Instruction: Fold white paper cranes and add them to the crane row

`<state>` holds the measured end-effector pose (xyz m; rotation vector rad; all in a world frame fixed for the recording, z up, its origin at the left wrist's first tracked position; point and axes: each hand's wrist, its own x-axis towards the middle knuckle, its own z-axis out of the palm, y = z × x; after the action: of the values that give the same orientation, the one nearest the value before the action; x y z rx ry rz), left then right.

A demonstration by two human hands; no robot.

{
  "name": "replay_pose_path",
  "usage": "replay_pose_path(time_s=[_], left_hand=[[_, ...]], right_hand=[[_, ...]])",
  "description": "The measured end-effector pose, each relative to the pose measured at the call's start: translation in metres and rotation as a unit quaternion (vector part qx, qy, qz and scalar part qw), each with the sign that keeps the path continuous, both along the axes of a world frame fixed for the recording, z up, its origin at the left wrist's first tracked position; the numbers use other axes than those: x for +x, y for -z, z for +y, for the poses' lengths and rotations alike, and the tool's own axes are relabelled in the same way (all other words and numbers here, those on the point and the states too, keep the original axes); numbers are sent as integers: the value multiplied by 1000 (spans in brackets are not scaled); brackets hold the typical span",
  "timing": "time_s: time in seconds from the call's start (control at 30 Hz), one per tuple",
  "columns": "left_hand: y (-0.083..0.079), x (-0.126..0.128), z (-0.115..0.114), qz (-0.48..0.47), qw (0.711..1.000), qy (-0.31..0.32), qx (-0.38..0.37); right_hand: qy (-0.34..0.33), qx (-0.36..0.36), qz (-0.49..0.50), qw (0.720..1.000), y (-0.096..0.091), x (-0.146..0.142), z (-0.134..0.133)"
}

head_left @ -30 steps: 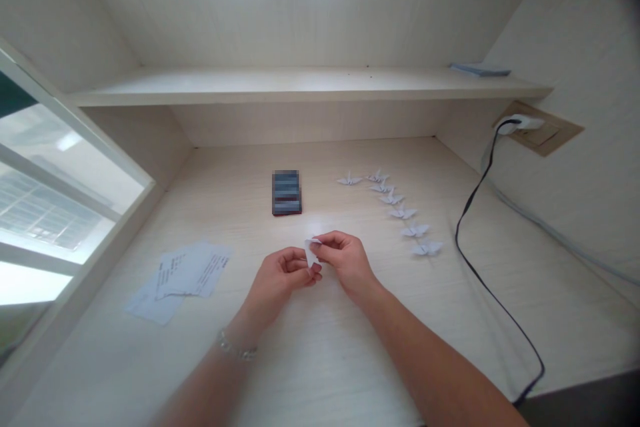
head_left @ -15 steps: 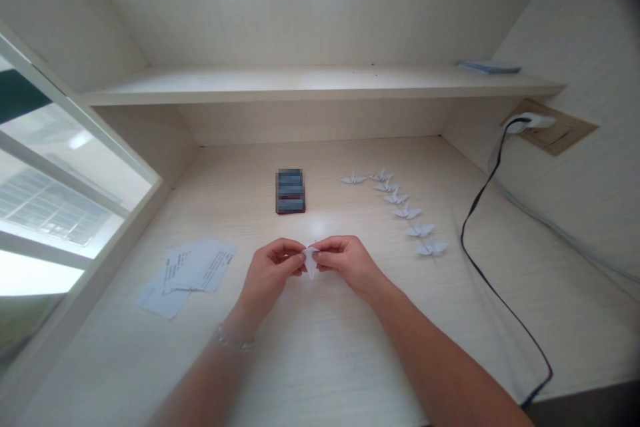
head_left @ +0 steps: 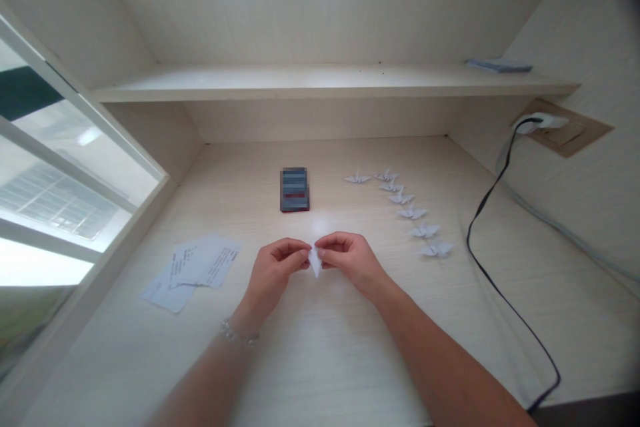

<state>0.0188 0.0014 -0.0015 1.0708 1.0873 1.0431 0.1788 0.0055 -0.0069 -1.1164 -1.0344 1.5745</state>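
Note:
Between my two hands is a small piece of folded white paper [head_left: 315,263], its pointed end hanging downward. My left hand [head_left: 279,270], with a beaded bracelet at the wrist, pinches the paper's left edge between thumb and fingers. On the opposite edge, my right hand [head_left: 350,261] has its own thumb-and-finger pinch. The fingers cover the upper part of the folds. To the right, several finished white paper cranes [head_left: 412,213] form a curved line on the desk [head_left: 320,360].
Loose printed paper sheets [head_left: 193,270] overlap at the left. A dark phone-like object [head_left: 295,189], its face pixelated, lies beyond my hands. A black cable [head_left: 493,287] runs from the wall socket [head_left: 565,128] down the right side. Above the desk, a shelf [head_left: 320,80] holds a thin flat item [head_left: 499,65].
My head view has shifted slightly, so the scene sits a little further right. Both hands keep hold of the folded paper, with small finger movements around its top.

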Motion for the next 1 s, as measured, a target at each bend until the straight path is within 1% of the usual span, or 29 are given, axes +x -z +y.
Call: replay_pose_path(time_s=[0.13, 0.3, 0.4, 0.47, 0.53, 0.6, 0.67, 0.73, 0.83, 0.9, 1.0], left_hand=[[2, 0, 2, 20, 999, -24, -10], [5, 1, 4, 3, 998, -53, -18], [6, 5, 2, -5, 997, -71, -23], [6, 10, -1, -18, 997, -58, -38], [6, 13, -2, -15, 999, -24, -46], [7, 15, -3, 10, 1000, 0, -27], [6, 13, -3, 50, 999, 7, 8], [6, 10, -3, 93, 995, 18, 37], [4, 7, -5, 154, 985, 46, 66], [4, 8, -6, 176, 979, 50, 84], [3, 11, -8, 171, 979, 33, 103]], right_hand=[[7, 12, -11, 1000, 5, -2, 0], [10, 24, -20, 999, 8, -4, 1], [33, 44, -29, 998, 8, -5, 2], [60, 59, -32, 996, 9, -5, 1], [80, 68, -33, 994, 8, -6, 1], [86, 71, -34, 993, 7, -6, 0], [75, 71, -40, 994, 6, -5, 0], [47, 78, -62, 994, 4, -3, 0], [3, 102, -127, 987, 3, -3, 0], [8, 114, -156, 981, 4, -3, 1], [51, 116, -150, 980, 9, -4, 2]])
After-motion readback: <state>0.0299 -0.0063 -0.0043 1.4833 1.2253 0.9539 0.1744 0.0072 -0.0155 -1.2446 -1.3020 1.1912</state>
